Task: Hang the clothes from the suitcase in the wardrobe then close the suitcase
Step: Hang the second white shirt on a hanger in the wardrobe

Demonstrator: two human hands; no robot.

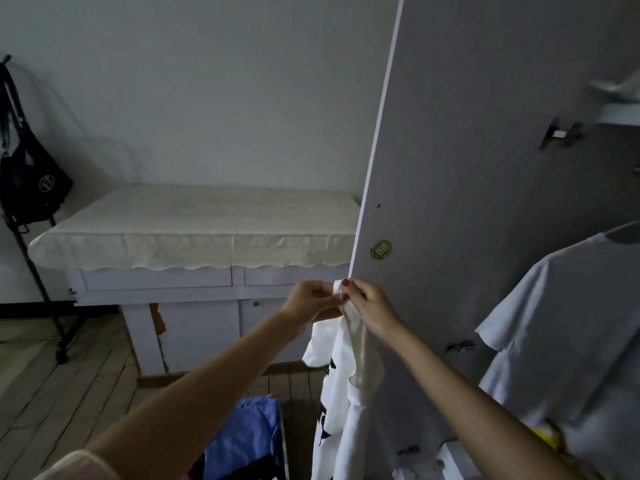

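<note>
Nearest me are my two forearms, reaching up and forward from the bottom of the view; beyond them stands the open wardrobe door (467, 168), the largest thing here, with a pale T-shirt (561, 306) already hung on a hanger inside to the right; to the left a white desk (194, 220) under a cream cloth stands against the wall, and a black bag (27, 181) hangs from a stand in the corner. Below my arms lies blue clothing (249, 441), in what I take to be the suitcase, though its shell hardly shows. The white garment (349, 393) with black print hangs from my grip in front of the door edge; it drapes limp and folds on itself, so I judge it light, soft and shapeless, likely to slip off a hanger unless held at a seam. My left hand (310, 297) and right hand (367, 306) meet at its top edge, fingers (344, 289) curled and pinching the cloth; I would hold by collar or shoulder seam.
</note>
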